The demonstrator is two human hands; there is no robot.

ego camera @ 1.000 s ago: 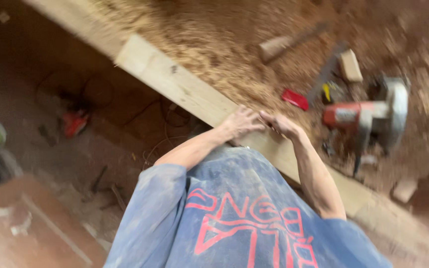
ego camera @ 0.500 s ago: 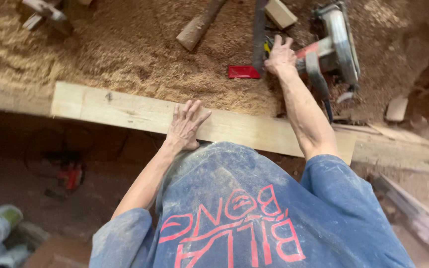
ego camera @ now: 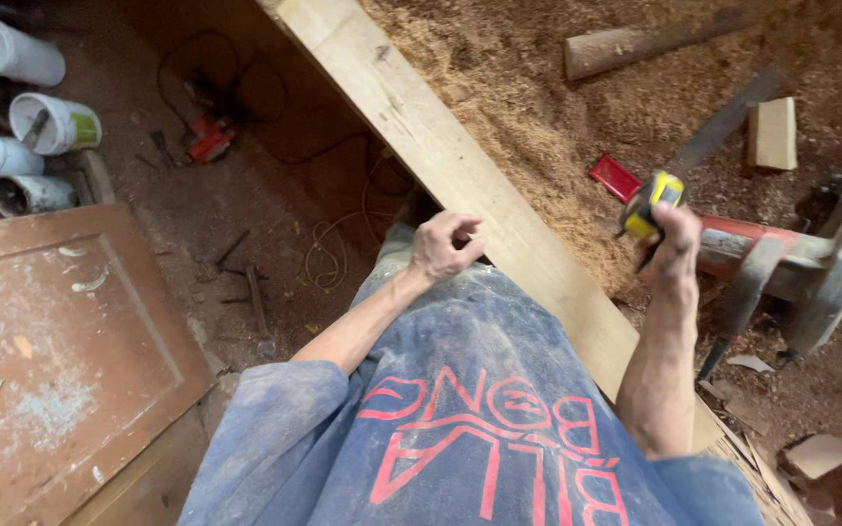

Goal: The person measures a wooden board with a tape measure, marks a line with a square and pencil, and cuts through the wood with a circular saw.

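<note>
Sawdust floor [ego camera: 538, 117]; right hand [ego camera: 672, 255] around, seemingly, yellow tape measure [ego camera: 651, 206].

My right hand [ego camera: 672, 248] is now lifted from the saw area and grips a yellow tape measure [ego camera: 651, 206]; my left hand [ego camera: 443, 245] is off the plank [ego camera: 460, 170], fingers curled at its near edge; the plank now runs steeply across my view.
</note>
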